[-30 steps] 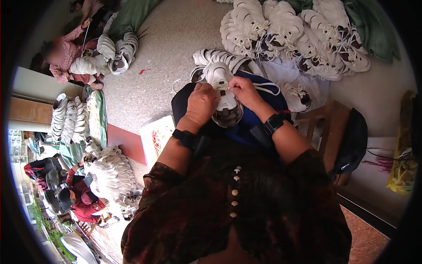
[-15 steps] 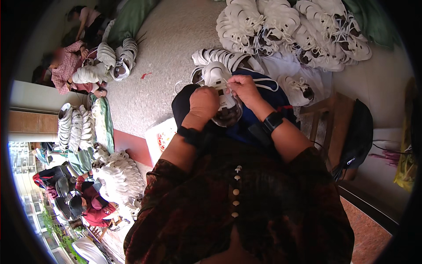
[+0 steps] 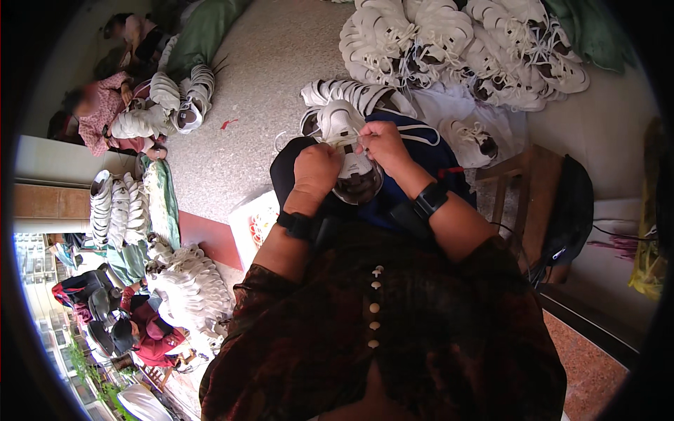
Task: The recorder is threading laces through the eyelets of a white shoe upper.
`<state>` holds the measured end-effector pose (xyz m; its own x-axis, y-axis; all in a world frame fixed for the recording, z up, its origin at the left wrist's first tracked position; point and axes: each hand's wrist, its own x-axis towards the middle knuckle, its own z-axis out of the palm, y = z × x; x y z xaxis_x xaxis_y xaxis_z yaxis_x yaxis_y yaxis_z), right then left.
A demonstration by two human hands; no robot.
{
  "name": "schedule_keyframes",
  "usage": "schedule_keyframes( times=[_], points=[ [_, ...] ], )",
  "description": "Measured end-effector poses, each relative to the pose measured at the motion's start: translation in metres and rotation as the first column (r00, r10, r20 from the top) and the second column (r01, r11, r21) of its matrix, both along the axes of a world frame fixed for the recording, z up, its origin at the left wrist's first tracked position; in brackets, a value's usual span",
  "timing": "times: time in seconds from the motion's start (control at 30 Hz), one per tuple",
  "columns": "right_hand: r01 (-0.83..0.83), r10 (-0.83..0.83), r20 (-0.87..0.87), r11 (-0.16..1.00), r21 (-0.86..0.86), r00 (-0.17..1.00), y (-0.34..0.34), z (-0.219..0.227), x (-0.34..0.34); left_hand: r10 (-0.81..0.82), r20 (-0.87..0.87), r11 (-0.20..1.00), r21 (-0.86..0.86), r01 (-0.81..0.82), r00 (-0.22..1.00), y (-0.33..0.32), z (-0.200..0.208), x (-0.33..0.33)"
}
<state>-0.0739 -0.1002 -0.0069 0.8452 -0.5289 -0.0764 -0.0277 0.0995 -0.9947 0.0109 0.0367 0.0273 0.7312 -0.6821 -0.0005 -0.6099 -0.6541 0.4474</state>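
Observation:
A white shoe upper (image 3: 342, 119) rests on my lap, its toe pointing away from me and its dark-lined opening toward me. My left hand (image 3: 317, 170) is closed at the left side of its lacing, the fingertips mostly hidden behind the knuckles. On the other side, my right hand (image 3: 382, 146) pinches a white shoelace (image 3: 351, 139) close to the eyelets. One loop of lace (image 3: 420, 127) trails off to the right over blue cloth. Just beyond lies a nested row of more white uppers (image 3: 351, 95).
A large heap of white uppers (image 3: 435, 42) lies at the far right, with a single upper (image 3: 472, 142) nearer. A wooden stool (image 3: 526, 189) stands to my right. White tub with laces (image 3: 254, 223) at my left. Several people with shoe stacks (image 3: 186, 284) sit further left.
My hands have shifted slightly left, with the view. The lace now runs across the lacing between my two hands, which stay on the same upper.

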Motion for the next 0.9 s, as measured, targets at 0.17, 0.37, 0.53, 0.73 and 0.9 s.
schedule_keyframes(
  times=[0.17,0.37,0.53,0.73,0.9],
  points=[
    [-0.002,0.006,-0.062,0.998,0.065,0.998,0.001,0.003,0.0,0.01,0.016,1.0,0.013,-0.01,1.0,-0.004,0.003,-0.005],
    [0.04,-0.035,-0.057,0.996,0.084,0.998,0.003,0.006,-0.002,-0.1,0.25,0.991,0.115,0.073,0.963,-0.009,0.01,-0.012],
    [0.051,-0.05,-0.032,0.998,0.036,0.998,0.003,0.003,-0.003,-0.065,0.153,0.997,-0.033,0.071,0.986,-0.008,-0.007,-0.005],
    [0.05,-0.048,-0.037,0.997,0.053,0.998,0.003,0.005,-0.002,-0.131,-0.409,0.93,-0.366,-0.031,0.903,0.002,-0.028,0.014],
    [0.057,-0.049,-0.088,0.995,0.083,0.995,0.002,0.007,0.002,-0.194,-0.423,0.898,-0.44,-0.014,0.885,-0.006,-0.035,0.017]
  ],
)
